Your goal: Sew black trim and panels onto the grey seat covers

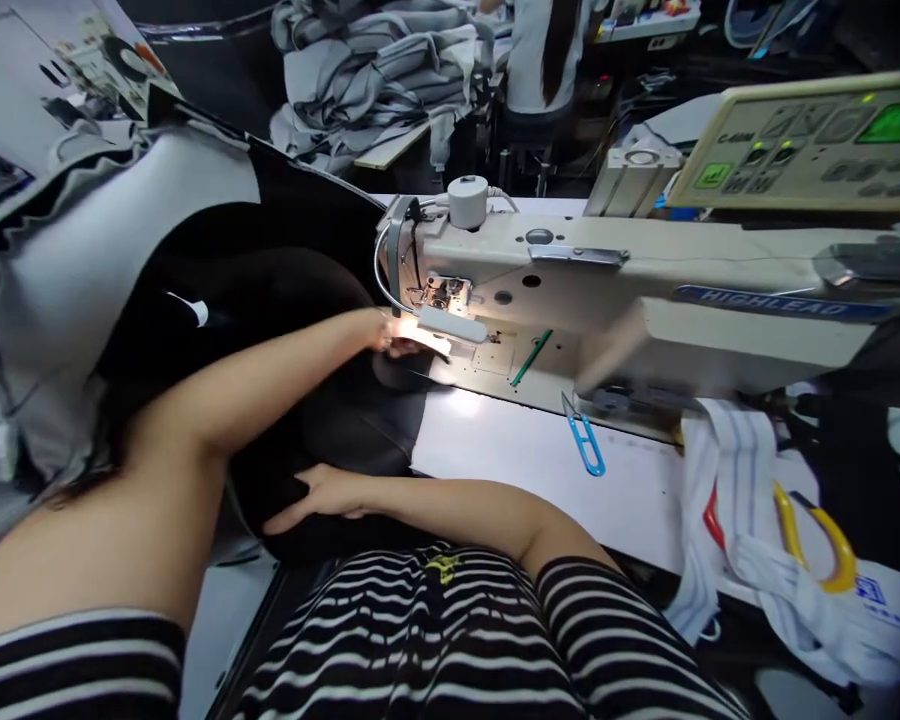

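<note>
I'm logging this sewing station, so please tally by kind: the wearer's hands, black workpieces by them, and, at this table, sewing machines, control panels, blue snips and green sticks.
Hands: 2 (left hand, right hand)
Black workpiece: 1
Sewing machine: 1
Control panel: 1
Blue snips: 1
Green stick: 1
Total: 7

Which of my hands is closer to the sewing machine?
Left. Your left hand is beside the sewing machine, at its lit end; your right hand is farther off, on black material.
</note>
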A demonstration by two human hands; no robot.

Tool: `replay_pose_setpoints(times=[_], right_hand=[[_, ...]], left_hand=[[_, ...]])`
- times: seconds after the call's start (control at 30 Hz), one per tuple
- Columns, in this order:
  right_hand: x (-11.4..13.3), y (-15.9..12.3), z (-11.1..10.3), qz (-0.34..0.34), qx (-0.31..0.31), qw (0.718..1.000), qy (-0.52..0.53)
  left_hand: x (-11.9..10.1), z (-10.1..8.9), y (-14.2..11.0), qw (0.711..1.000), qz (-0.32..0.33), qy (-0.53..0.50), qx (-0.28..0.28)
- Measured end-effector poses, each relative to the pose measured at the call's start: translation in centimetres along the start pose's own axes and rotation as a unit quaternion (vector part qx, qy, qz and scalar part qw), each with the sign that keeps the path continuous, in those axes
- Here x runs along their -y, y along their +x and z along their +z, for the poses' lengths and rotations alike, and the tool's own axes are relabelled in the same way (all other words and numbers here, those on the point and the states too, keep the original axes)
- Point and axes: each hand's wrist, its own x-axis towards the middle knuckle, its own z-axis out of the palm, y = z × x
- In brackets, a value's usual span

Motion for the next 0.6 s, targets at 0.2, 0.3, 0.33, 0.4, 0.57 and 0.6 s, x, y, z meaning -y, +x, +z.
replay_pose_setpoints(times=[0.2,0.3,0.33,0.4,0.57,0.6], right_hand=[[3.4,-3.0,-2.6,-0.037,-0.074,0.937,-0.339],[5.1,-6.7,-6.3,-0.038,-0.216,0.796,-0.564],[5.4,-7.7,-7.7,-0.041,-0.260,0.721,-0.641],[5.6,-9.1,-10.7,-0.072,-0.279,0.578,-0.763],[5.3,-8.5,-16.3,-0.206,-0.221,0.415,-0.858],[5.2,-8.0,-16.9,-0.213,-0.229,0.406,-0.858]], left_hand=[[6.5,-1.4,-2.2,0.980,-0.103,0.163,0.042],[5.9,0.2,-3.0,0.966,0.000,0.257,-0.040],[5.5,0.7,-3.1,0.957,0.056,0.278,-0.056],[4.6,1.5,-3.3,0.941,0.160,0.294,-0.047],[3.7,3.4,-3.0,0.945,0.186,0.265,-0.048],[3.7,3.7,-2.8,0.949,0.168,0.258,-0.066]])
